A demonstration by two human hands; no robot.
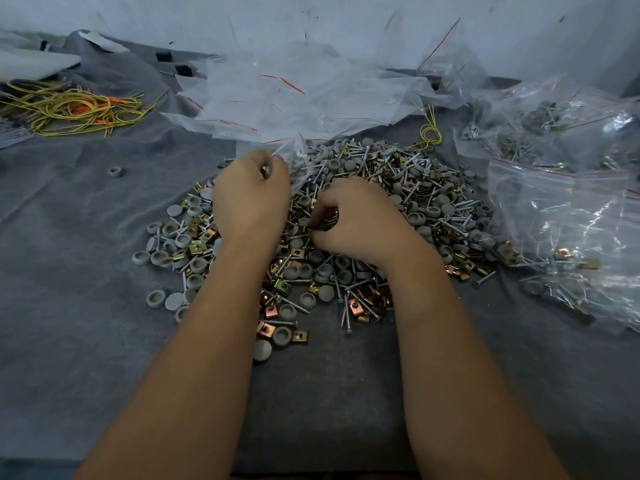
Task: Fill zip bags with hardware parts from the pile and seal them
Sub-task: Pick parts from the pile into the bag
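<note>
Right hand [349, 220], nearest, curls its fingers into the hardware pile [346, 216], pinching small parts. Left hand [251, 195] grips the clear zip bag [298, 161], whose mouth lies at eleven o'clock from those fingers.

A grey cloth [86, 220] covers the worktop, creased and rumpled toward its far left corner. Behind the cloth rises a pale wall [346, 19], scuffed with dark marks and scratches. The light is soft and even, casting only faint shadows on the cloth.
</note>
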